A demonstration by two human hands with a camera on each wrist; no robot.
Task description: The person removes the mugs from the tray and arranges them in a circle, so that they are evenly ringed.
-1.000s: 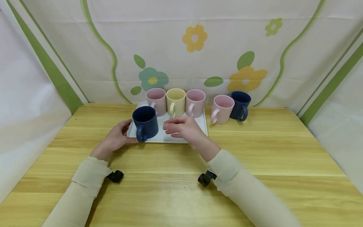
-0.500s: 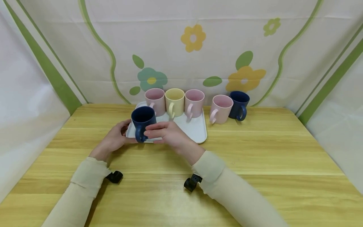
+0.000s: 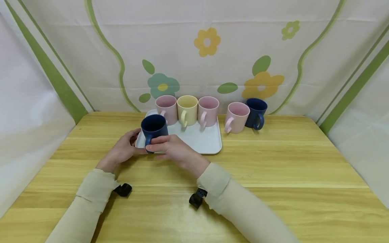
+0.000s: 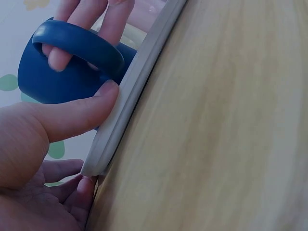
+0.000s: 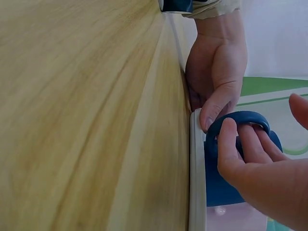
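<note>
A dark blue mug [image 3: 154, 126] stands upright at the front left of a white tray [image 3: 197, 141], its handle [image 4: 79, 41] facing the front. My right hand [image 3: 179, 150] is at this mug; fingers [image 5: 255, 144] pass through the handle loop, while the thumb [image 5: 299, 110] is raised apart from it. My left hand [image 3: 121, 148] holds the tray's front left corner, thumb [image 4: 86, 113] along the front rim and fingers at the side. Along the tray's back stand a pink mug [image 3: 166, 104], a yellow mug [image 3: 187, 109] and another pink mug [image 3: 208, 109].
Right of the tray, a pink mug [image 3: 238, 116] stands on the wooden table [image 3: 273, 168], with a dark blue mug [image 3: 256, 111] close behind it. A white flowered cloth [image 3: 182, 44] hangs behind the table. Each wrist wears a small black camera.
My right hand has moved left across the tray to the front blue mug, and its fingers have entered the handle. The left hand and the mugs have stayed in place.
</note>
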